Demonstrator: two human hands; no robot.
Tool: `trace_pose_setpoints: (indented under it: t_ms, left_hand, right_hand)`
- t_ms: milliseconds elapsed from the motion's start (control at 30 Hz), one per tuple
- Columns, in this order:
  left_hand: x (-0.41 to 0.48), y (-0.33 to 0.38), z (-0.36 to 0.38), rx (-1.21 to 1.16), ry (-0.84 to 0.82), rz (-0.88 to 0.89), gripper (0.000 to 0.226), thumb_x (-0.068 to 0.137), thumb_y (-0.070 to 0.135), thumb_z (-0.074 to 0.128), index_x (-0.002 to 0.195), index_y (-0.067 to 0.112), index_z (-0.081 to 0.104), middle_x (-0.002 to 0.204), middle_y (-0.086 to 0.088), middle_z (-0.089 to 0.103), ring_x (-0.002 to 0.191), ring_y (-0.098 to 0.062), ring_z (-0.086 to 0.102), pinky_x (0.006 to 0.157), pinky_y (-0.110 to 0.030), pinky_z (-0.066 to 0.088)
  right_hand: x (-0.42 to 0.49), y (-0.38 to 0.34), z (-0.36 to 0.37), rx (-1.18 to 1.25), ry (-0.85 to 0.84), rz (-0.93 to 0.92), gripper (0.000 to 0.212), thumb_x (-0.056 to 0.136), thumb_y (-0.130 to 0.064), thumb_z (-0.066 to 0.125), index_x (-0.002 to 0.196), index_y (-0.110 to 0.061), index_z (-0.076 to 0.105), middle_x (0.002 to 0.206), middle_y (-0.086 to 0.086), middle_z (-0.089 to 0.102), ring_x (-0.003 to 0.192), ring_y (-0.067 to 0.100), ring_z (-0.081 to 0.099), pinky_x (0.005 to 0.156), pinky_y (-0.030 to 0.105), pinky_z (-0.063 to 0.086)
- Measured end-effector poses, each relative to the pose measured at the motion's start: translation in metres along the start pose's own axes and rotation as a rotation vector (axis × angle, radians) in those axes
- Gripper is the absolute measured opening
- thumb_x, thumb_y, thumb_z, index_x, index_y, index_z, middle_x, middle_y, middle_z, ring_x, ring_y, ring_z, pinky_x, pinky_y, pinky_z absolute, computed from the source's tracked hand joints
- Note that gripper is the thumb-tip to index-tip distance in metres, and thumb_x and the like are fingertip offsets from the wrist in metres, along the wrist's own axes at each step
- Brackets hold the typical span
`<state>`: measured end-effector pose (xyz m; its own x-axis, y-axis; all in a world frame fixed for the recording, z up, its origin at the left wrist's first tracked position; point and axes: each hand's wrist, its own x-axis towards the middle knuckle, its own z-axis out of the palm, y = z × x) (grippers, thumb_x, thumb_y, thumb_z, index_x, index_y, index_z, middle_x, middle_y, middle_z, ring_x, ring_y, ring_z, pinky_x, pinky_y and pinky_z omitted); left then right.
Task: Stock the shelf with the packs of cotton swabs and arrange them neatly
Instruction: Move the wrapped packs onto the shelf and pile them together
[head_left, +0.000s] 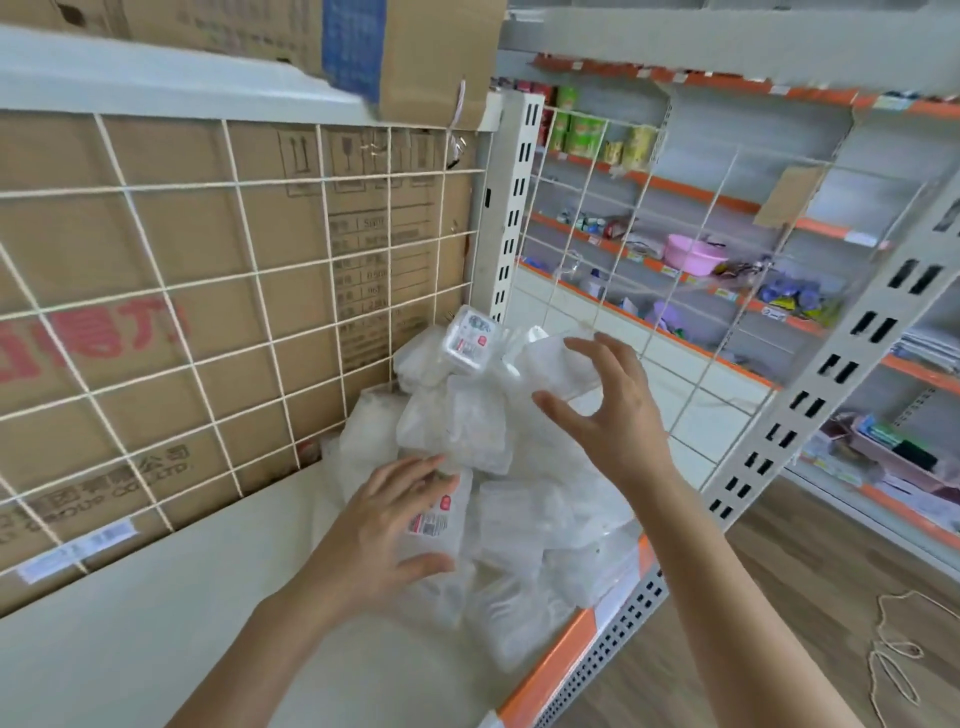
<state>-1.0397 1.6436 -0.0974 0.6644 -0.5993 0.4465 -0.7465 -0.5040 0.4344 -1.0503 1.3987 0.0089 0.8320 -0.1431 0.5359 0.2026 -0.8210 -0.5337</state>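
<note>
My left hand (384, 525) clasps a clear, red-labelled pack (444, 522) in the translucent heap (483, 426); my right hand (613, 410) hovers spread.

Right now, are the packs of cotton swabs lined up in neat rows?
No, the packs of cotton swabs lie jumbled in a heap on the shelf.

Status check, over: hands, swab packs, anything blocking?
Left hand grips a pack. Right hand open over the pile. Pile heaped on shelf, unsorted. Nothing in the way.
</note>
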Motion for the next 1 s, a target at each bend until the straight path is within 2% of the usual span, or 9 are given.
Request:
trace_pose_setpoints:
  t_ms: [100,233,400,567,633,700,800,933,1000]
  left_hand:
    - [0.000,0.002,0.001,0.006,0.003,-0.013,0.072,0.076,0.066,0.058,0.132,0.021,0.054,0.143,0.008,0.041,0.131,-0.008,0.031,0.109,-0.014,0.018]
    - [-0.004,0.003,0.005,-0.020,0.024,-0.031,0.073,0.073,0.063,0.061,0.135,0.026,0.048,0.145,0.012,0.034,0.134,-0.004,0.026,0.110,-0.013,0.015]
    - [-0.011,0.002,-0.001,-0.029,0.047,-0.080,0.073,0.076,0.071,0.055,0.138,0.036,0.041,0.149,0.021,0.025,0.138,-0.001,0.021,0.111,-0.030,0.022]
    - [-0.021,0.011,-0.015,-0.030,0.110,-0.102,0.060,0.085,0.070,0.043,0.138,0.043,0.035,0.145,0.030,0.023,0.136,0.004,0.022,0.109,-0.012,0.014]
    - [-0.027,0.013,-0.022,-0.021,0.123,-0.123,0.058,0.086,0.068,0.041,0.138,0.042,0.036,0.145,0.024,0.029,0.135,0.002,0.026,0.109,-0.014,0.017]
    - [-0.033,0.014,-0.029,0.025,0.152,-0.126,0.058,0.089,0.063,0.041,0.137,0.032,0.043,0.144,0.015,0.037,0.134,-0.002,0.031,0.108,-0.014,0.018]
    - [-0.049,0.017,-0.040,0.083,0.189,-0.165,0.060,0.091,0.062,0.037,0.134,0.023,0.050,0.140,0.011,0.041,0.132,-0.005,0.034,0.107,-0.017,0.021]
    - [-0.073,0.025,-0.053,0.132,0.214,-0.301,0.068,0.087,0.069,0.031,0.132,0.022,0.052,0.138,0.005,0.047,0.128,-0.008,0.038,0.103,-0.034,0.032]
    - [-0.086,0.035,-0.058,0.171,0.232,-0.361,0.068,0.085,0.067,0.034,0.132,0.021,0.052,0.136,0.005,0.048,0.126,-0.012,0.040,0.101,-0.037,0.033]
  right_hand:
    - [0.031,-0.008,0.016,0.019,-0.036,-0.050,0.057,0.078,-0.038,0.072,0.129,-0.021,0.051,0.143,0.008,0.038,0.135,0.021,0.031,0.102,0.034,0.033]
    - [0.063,-0.014,0.041,-0.043,-0.166,-0.040,0.057,0.082,-0.045,0.066,0.132,-0.024,0.049,0.148,0.007,0.031,0.138,0.022,0.025,0.105,0.035,0.030]
    - [0.074,-0.012,0.050,-0.148,-0.246,-0.022,0.048,0.094,-0.040,0.051,0.139,-0.026,0.043,0.155,0.008,0.023,0.144,0.026,0.011,0.113,0.040,0.017]
    - [0.050,-0.015,0.032,-0.139,-0.111,-0.048,0.047,0.094,-0.037,0.052,0.137,-0.021,0.045,0.148,0.010,0.035,0.138,0.026,0.026,0.109,0.038,0.023]
    - [0.033,-0.013,0.023,-0.114,-0.070,-0.074,0.045,0.092,-0.033,0.057,0.133,-0.017,0.050,0.142,0.013,0.043,0.134,0.029,0.034,0.106,0.040,0.029]
    - [0.013,-0.011,0.016,-0.083,-0.061,-0.089,0.044,0.090,-0.033,0.057,0.130,-0.014,0.053,0.136,0.015,0.048,0.129,0.032,0.041,0.101,0.043,0.035]
    - [-0.017,-0.006,0.006,-0.068,-0.084,-0.082,0.045,0.089,-0.036,0.055,0.128,-0.015,0.055,0.133,0.014,0.051,0.127,0.030,0.045,0.099,0.043,0.039]
    - [-0.049,0.000,-0.009,-0.053,-0.127,-0.085,0.047,0.088,-0.039,0.052,0.128,-0.015,0.055,0.132,0.012,0.052,0.127,0.028,0.045,0.100,0.043,0.040]
    - [-0.064,0.002,-0.016,-0.039,-0.160,-0.087,0.051,0.087,-0.045,0.047,0.127,-0.014,0.055,0.131,0.012,0.053,0.127,0.027,0.046,0.099,0.041,0.040]
